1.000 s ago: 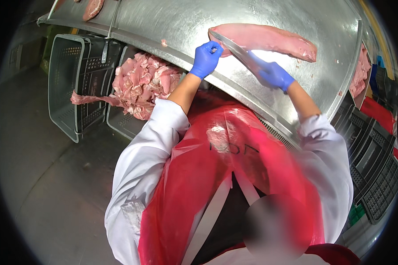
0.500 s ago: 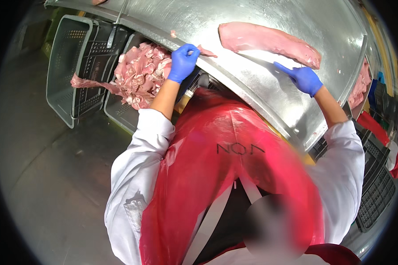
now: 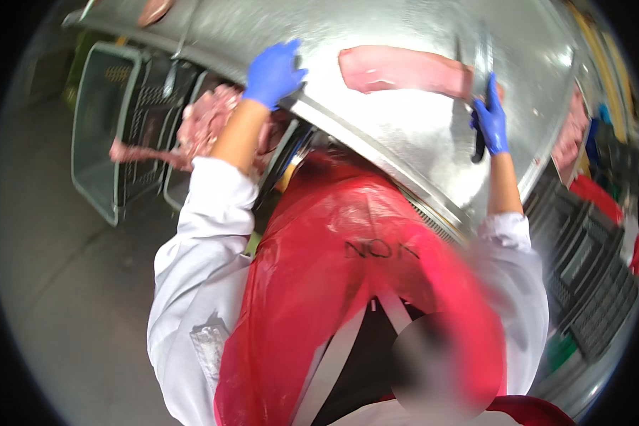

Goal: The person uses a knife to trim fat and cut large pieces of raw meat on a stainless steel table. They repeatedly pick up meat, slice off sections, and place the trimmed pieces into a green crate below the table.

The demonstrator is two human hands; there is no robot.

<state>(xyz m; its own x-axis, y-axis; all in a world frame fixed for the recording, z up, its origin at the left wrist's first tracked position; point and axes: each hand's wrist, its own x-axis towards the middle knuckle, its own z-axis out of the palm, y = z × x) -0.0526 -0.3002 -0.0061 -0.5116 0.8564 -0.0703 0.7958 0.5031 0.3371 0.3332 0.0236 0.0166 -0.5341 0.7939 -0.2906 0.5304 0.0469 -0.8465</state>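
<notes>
A long piece of pale pink meat (image 3: 405, 69) lies on the metal table, ahead of me. At its right end is my right hand (image 3: 491, 124), in a blue glove, closed on the dark handle of a knife (image 3: 480, 144). The knife's blurred blade points away from me across that end, with the index finger stretched along it. A small bit of meat shows just right of the blade. My left hand (image 3: 272, 74), also gloved in blue, is over the table's near edge at the left, fingers apart and nothing visible in it.
Below the table edge at left, a crate holds a heap of meat trimmings (image 3: 209, 117), one strip hanging over. Beside it stands a grey crate (image 3: 106, 128). More meat (image 3: 570, 135) lies beyond the table's right end. Dark crates (image 3: 593, 284) are stacked at right.
My left hand has opened and moved left; the meat scrap by its fingers no longer shows. My right hand has turned, and the knife now shows at the long piece's right end.
</notes>
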